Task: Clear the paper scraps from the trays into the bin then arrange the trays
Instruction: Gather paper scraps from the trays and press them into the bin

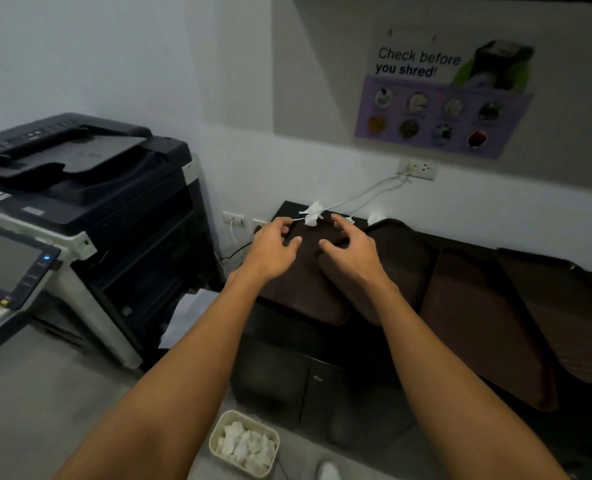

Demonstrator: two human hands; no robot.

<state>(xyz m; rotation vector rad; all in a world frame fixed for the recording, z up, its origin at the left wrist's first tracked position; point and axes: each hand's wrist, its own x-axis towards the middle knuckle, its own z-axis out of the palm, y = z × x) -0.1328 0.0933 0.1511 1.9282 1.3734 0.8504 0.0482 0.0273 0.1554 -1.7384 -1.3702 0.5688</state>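
Several dark brown trays lie side by side on a black cabinet [287, 375]. Both hands hover over the leftmost tray [305, 292]. My left hand [273, 247] has its fingers spread and holds nothing. My right hand [350, 251] is the same, open with curled fingers. Just beyond the fingertips, white crumpled paper scraps [312, 213] lie at the tray's far edge, and another scrap [375, 218] sits further right. A small cream bin [214, 441] on the floor near my feet holds several white scraps. Two more trays [478, 323] lie to the right.
A large black and white copier [79, 209] stands to the left, close to the cabinet. White cables [367, 194] run from a wall socket [417, 169] over the scraps. A "Check before you shred!" poster [443, 98] hangs on the wall. The floor is grey.
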